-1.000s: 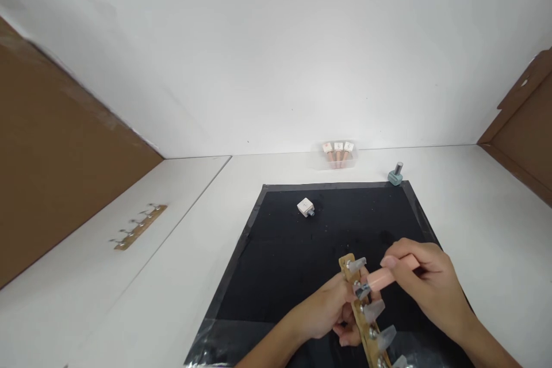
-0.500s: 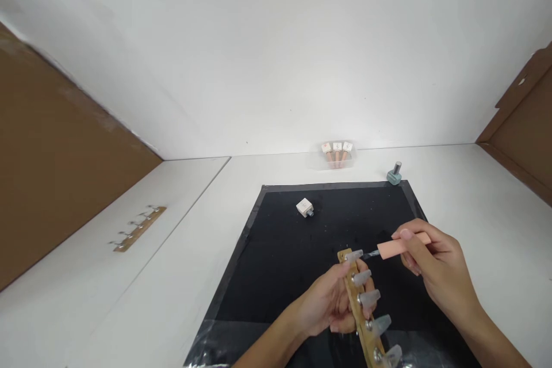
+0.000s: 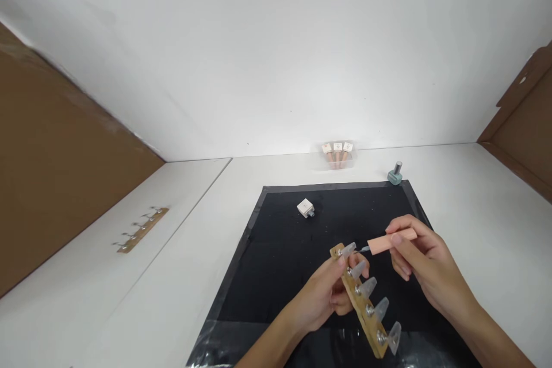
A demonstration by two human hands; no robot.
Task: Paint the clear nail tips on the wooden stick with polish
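My left hand (image 3: 321, 293) is closed around the upper part of a wooden nail-tip stand (image 3: 364, 316), which slants over the black mat (image 3: 276, 264). Several translucent false nail tips (image 3: 367, 287) stick out from its metal pegs to the right. Between the fingers of my right hand (image 3: 425, 253) is a nail polish brush (image 3: 391, 241) with a peach handle. Its bristle end points left, at or very near the topmost nail tip (image 3: 347, 249); whether they touch I cannot tell. A white square nail polish bottle (image 3: 306, 207) lies tipped on the mat, its neck uncapped.
At the back, a clear tray (image 3: 334, 164) holds three bottles with peach caps. A grey-blue bottle with a silver cap (image 3: 394, 173) stands by the mat's far right corner. Another wooden stand (image 3: 144, 230) with metal pegs lies at the left. Brown panels (image 3: 64, 172) flank both sides.
My left hand has tilted the stand and brought it slightly up and left. My right hand has moved left with the brush, following the topmost nail tip.
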